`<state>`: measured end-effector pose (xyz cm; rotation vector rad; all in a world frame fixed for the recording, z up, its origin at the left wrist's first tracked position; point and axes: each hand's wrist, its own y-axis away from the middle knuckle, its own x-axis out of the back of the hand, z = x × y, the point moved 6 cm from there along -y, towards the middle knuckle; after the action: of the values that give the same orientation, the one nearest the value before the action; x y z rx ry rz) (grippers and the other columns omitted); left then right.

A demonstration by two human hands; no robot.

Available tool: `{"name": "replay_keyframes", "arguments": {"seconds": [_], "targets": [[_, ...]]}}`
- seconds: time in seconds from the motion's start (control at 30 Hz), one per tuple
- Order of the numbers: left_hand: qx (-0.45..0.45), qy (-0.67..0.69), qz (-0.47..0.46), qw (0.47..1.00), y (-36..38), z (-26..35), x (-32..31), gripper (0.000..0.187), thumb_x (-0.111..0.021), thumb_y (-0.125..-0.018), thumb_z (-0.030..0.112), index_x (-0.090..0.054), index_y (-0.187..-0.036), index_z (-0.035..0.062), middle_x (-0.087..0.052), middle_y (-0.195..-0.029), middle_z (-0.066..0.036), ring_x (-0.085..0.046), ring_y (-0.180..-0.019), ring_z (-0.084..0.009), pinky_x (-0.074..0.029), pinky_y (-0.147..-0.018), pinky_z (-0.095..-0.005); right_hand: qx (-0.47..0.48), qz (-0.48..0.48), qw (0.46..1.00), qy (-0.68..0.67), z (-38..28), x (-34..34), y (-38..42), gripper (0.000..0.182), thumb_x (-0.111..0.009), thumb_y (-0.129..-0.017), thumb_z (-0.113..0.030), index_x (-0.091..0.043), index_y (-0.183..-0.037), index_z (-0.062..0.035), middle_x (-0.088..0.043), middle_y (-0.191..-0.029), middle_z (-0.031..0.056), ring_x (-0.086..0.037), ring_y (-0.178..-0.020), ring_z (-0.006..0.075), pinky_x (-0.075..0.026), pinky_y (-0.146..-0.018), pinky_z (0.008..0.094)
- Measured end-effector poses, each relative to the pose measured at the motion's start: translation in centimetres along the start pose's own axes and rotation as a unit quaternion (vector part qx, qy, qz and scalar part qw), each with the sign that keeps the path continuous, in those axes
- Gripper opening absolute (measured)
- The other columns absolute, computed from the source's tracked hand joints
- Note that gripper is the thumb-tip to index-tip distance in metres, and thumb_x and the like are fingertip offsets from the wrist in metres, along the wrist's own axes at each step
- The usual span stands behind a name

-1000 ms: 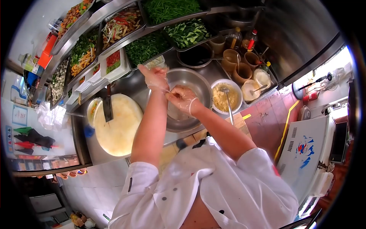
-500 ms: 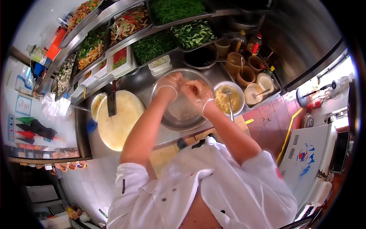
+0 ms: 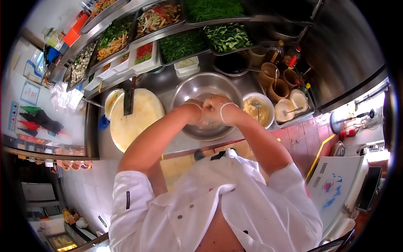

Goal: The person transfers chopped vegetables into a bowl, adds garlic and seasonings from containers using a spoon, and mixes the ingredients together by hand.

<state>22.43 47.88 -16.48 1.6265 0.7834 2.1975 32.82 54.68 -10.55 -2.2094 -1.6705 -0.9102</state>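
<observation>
Both my hands wear clear plastic gloves and meet over a large steel bowl point(image 3: 184, 90). My left hand point(image 3: 194, 112) is closed, its fingers pressed against the other hand. Curled fingers also close my right hand point(image 3: 218, 110); whatever lies inside either hand is hidden. Right of the bowl stands a white bowl point(image 3: 271, 110) of pale yellow mash point(image 3: 252, 110), with a metal spoon point(image 3: 257, 110) in it. On the left, a cleaver point(image 3: 128, 101) lies on a round cutting board point(image 3: 140, 126).
Trays of cut greens point(image 3: 226, 37) and other chopped vegetables point(image 3: 157, 20) line the shelf ahead. A dark-liquid pot point(image 3: 231, 63), brown jars point(image 3: 278, 89) and bottles point(image 3: 291, 56) stand at back right. A white tub point(image 3: 110, 105) sits beside the board.
My hands have come closer to my body and drawn together over the near part of the bowl. The view has shifted, so the counter things appear slightly farther right.
</observation>
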Motion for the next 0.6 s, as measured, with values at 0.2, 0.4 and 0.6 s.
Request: {"name": "replay_keyframes", "arguments": {"seconds": [0.2, 0.4, 0.6], "targets": [[-0.125, -0.195, 0.085, 0.969, 1.0, 1.9, -0.3, 0.076, -0.072, -0.078, 0.057, -0.057, -0.137, 0.0109, -0.057, -0.138, -0.015, -0.055, -0.126, -0.0308, -0.042, -0.106, -0.0386, -0.03, -0.046, 0.997, -0.047, 1.9, -2.4, -1.0, 0.029, -0.068, -0.08, -0.028, -0.071, -0.094, -0.0028, -0.07, -0.092, 0.0142, -0.066, -0.083, 0.0279, -0.051, -0.076, 0.0355], [0.023, -0.157, -0.137, 0.978, 1.3, 1.2, -0.8, 0.08, -0.069, -0.08, 0.059, -0.049, -0.146, 0.0189, -0.055, -0.141, -0.015, -0.053, -0.128, -0.0305, -0.041, -0.107, -0.0408, 0.015, 0.011, 0.991, -0.134, 2.1, -1.9, -0.6, 0.018, -0.07, -0.085, -0.022, -0.07, -0.095, -0.0069, -0.066, -0.09, 0.0075, -0.06, -0.081, 0.02, -0.048, -0.073, 0.0312], [-0.101, -0.05, -0.112, 0.987, -1.0, -0.4, -4.6, 0.077, -0.071, -0.081, 0.057, -0.047, -0.147, 0.0272, -0.054, -0.141, -0.014, -0.052, -0.129, -0.0315, -0.041, -0.107, -0.0416, 0.381, 0.065, 0.916, 0.104, -1.8, 0.1, 0.9, 0.027, -0.078, -0.077, -0.013, -0.07, -0.103, -0.0151, -0.061, -0.103, 0.0064, -0.06, -0.091, 0.0281, -0.05, -0.075, 0.037]]}}
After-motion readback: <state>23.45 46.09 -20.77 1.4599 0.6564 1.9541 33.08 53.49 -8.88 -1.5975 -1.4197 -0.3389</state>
